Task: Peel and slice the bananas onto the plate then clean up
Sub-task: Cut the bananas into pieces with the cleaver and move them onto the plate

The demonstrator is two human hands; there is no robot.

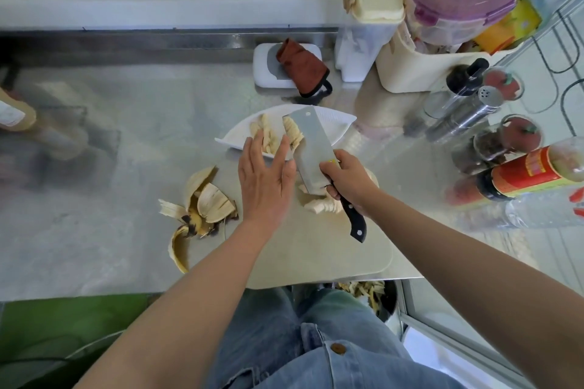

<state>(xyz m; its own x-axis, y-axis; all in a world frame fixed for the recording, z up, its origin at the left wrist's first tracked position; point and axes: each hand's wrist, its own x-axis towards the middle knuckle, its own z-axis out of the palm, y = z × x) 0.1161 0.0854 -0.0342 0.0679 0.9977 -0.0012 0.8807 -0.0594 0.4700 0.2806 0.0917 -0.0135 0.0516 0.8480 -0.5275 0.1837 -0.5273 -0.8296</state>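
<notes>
A white plate [328, 123] stands behind the pale cutting board [316, 249] and holds several banana slices [268, 136]. My right hand [350, 180] grips the black handle of a cleaver [311, 145], whose flat blade reaches over the plate's near edge with slices resting against its left side. My left hand [267, 180] hovers flat with fingers apart beside the blade, its fingertips over the plate's rim. More cut banana pieces [319, 204] lie on the board under the blade and my right hand. Empty banana peels [202, 208] lie on the steel counter left of the board.
A brown cloth [301, 68] rests on a white box at the back. Jars, spice shakers and a red-labelled bottle [521, 174] crowd the right side, with storage containers [442, 16] behind. A bin with peels [366, 292] sits below the counter edge.
</notes>
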